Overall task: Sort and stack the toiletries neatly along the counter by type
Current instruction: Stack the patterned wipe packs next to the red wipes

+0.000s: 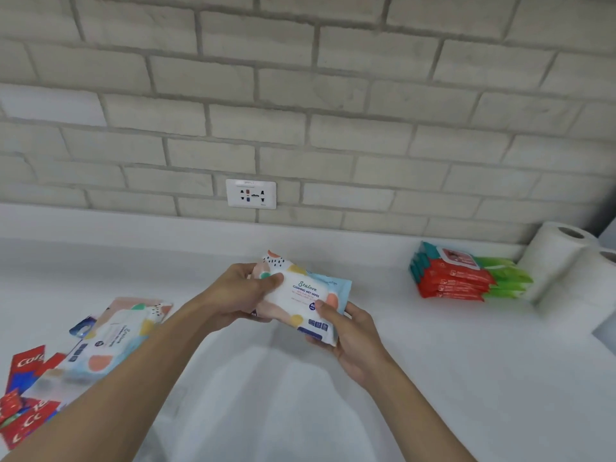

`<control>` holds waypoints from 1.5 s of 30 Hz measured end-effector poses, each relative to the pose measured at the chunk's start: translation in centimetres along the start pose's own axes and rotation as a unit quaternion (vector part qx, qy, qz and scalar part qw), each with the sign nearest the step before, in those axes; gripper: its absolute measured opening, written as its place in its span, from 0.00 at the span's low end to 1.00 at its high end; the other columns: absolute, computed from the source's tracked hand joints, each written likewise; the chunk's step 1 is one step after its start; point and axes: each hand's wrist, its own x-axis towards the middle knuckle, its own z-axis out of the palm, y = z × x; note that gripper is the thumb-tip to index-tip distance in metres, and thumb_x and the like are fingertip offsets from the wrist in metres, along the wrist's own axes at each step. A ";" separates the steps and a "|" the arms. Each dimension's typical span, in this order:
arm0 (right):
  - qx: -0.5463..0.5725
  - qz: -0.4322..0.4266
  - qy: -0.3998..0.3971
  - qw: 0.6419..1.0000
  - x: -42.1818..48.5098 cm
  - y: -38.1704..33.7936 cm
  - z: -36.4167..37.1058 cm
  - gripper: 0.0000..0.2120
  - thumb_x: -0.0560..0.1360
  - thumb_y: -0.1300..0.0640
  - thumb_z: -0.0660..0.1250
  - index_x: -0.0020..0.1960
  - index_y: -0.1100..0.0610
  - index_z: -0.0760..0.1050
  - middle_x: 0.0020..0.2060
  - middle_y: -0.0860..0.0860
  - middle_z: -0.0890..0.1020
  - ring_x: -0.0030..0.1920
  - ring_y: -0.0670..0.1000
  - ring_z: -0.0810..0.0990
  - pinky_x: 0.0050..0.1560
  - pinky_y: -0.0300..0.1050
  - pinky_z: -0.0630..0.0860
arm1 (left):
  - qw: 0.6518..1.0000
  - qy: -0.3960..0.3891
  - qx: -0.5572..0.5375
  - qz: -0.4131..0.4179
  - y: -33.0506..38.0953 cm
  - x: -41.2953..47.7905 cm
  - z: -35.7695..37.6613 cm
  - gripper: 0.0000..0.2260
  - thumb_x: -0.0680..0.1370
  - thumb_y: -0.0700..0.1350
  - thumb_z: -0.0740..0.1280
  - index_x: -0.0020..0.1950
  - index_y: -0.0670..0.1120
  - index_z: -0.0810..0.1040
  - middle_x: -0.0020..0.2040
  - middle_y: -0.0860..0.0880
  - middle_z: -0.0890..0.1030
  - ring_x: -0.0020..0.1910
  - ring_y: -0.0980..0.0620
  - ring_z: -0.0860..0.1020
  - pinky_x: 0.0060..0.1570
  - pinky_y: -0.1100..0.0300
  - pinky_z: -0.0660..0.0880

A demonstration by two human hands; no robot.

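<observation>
Counter (433, 378): white, smooth.
Wall (300, 95): pale brick, socket (251, 194) low down.
Right end: paper rolls (560, 258).
Hands: left hand (233, 295) and right hand (351, 331) both grip wipes pack (306, 293).

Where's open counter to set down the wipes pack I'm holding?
Bare counter runs from the held wipes pack right to the red pack stack, and behind it below the wall socket. Crowded far left: loose wipes packs and toothpaste boxes.
</observation>
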 end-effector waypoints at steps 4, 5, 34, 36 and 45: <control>-0.011 -0.009 0.027 1.000 1.0 -1.3 -2.5 0.10 0.75 0.62 0.70 0.56 0.61 0.78 0.48 0.57 0.85 0.42 0.55 0.85 0.40 0.49 0.81 | 1.000 -0.009 -0.013 -0.015 0.2 1.8 2.1 0.10 0.77 0.44 0.70 0.57 0.43 0.79 0.50 0.43 0.85 0.43 0.45 0.83 0.43 0.49 0.81; -0.014 -0.013 0.032 0.999 1.2 -1.6 -2.9 0.10 0.75 0.62 0.70 0.56 0.61 0.78 0.48 0.57 0.86 0.42 0.55 0.85 0.39 0.48 0.81 | 1.000 -0.010 -0.016 -0.020 0.2 2.2 2.5 0.11 0.76 0.43 0.70 0.58 0.43 0.79 0.50 0.43 0.85 0.44 0.44 0.83 0.43 0.49 0.81; -0.385 -0.095 0.165 0.903 14.4 -5.0 -16.4 0.27 0.71 0.60 0.75 0.65 0.58 0.67 0.59 0.50 0.72 0.58 0.46 0.74 0.34 0.20 0.68 | 0.994 0.089 0.032 -0.060 -3.0 17.8 16.2 0.15 0.70 0.39 0.75 0.52 0.39 0.74 0.50 0.38 0.80 0.37 0.42 0.84 0.34 0.49 0.82; -0.462 -0.100 0.166 0.865 14.7 -4.6 -16.8 0.22 0.71 0.55 0.75 0.62 0.56 0.71 0.57 0.52 0.72 0.56 0.47 0.71 0.39 0.23 0.67 | 0.992 0.098 0.044 -0.064 -3.3 18.2 16.4 0.14 0.70 0.40 0.75 0.52 0.40 0.74 0.50 0.40 0.80 0.38 0.43 0.84 0.34 0.50 0.82; -0.597 -0.156 0.179 0.766 16.5 -1.6 -18.1 0.12 0.77 0.52 0.67 0.57 0.56 0.76 0.56 0.51 0.74 0.57 0.53 0.73 0.56 0.40 0.72 | 0.977 0.153 0.127 -0.077 -4.5 20.7 17.7 0.11 0.70 0.43 0.75 0.45 0.39 0.77 0.43 0.42 0.82 0.38 0.43 0.84 0.38 0.51 0.82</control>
